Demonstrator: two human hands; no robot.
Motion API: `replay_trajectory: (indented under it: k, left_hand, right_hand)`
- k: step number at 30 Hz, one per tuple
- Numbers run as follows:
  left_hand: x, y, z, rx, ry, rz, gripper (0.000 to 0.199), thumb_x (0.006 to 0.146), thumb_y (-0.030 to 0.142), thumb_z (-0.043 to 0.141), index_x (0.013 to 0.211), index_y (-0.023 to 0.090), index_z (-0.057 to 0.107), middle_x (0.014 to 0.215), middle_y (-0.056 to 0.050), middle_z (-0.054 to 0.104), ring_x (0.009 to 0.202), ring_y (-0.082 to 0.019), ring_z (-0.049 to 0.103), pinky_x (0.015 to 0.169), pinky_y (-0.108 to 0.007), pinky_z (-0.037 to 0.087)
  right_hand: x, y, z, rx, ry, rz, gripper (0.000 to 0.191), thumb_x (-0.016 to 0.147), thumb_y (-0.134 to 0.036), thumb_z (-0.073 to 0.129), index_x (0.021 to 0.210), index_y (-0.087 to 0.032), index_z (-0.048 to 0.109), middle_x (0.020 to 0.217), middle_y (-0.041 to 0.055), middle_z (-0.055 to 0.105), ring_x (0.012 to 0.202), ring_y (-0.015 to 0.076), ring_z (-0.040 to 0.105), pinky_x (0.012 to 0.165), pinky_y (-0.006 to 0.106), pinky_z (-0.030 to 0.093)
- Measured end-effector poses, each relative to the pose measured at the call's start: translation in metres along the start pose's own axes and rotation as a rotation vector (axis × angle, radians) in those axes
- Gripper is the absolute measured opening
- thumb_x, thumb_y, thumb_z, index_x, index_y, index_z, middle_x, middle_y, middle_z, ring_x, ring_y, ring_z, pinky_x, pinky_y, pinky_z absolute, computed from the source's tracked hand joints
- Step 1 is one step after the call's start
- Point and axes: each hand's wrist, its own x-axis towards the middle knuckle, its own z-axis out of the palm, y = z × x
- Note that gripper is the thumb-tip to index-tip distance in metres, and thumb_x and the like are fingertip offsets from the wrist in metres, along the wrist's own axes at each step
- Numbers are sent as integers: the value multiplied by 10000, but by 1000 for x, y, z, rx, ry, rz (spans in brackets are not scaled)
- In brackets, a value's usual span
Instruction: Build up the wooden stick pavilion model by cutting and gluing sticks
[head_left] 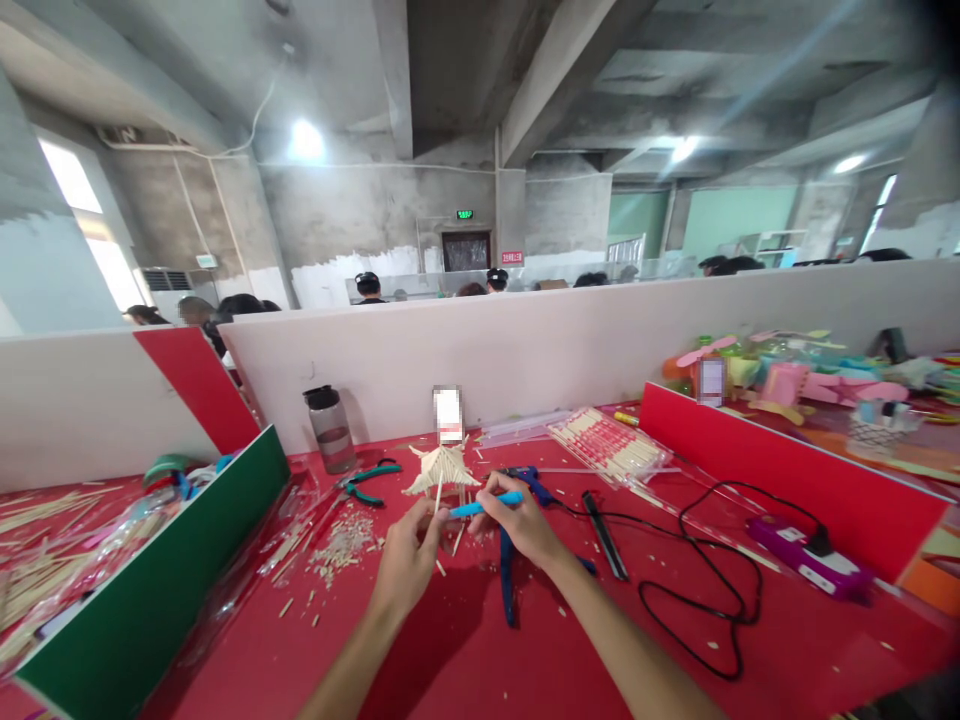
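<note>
My left hand [409, 555] is closed on a thin pale wooden stick [439, 495], held up at a slant. Between the fingers of my right hand [519, 518] is a light-blue pen [486, 504], its tip pointing left at the stick. Just beyond both hands stands a small model pavilion [441, 466] with a flared roof of wooden sticks; my hands partly hide its lower part. Dark-blue-handled pliers [507, 585] lie under my right forearm, partly covered. A blue glue gun [538, 487] rests right behind my right hand.
Green-handled cutters [367, 487], stick offcuts [341, 548] and a water bottle [330, 430] are at left. On the right lie a black slim tool [604, 535], bundled sticks [611, 445], a looping black cable [694, 540] and a purple power strip [810, 558]. Green [165, 590] and red dividers [787, 475] flank the table.
</note>
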Motion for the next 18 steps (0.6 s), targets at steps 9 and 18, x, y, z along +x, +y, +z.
replay_trajectory:
  k: [9,18]
  left_hand:
    - [-10,-5,11,-73,48,-50,323,938,474,521,799,189,580,693,-33,723,624,-195,666,605,-267,487]
    - [-15,-7,18,-79,18,-48,315,941,453,517,814,177,596,695,-50,724,616,-198,666,618,-282,499]
  right_hand:
    - [-1,15,0,89,-7,64,388,851,-548,645,781,-224,442,561,-23,688,465,152,633,495,248,498]
    - [-1,10,-6,-5,-43,75,370,860,-553,625,775,-236,456,531,-26,663,456,162,614,494,265,485]
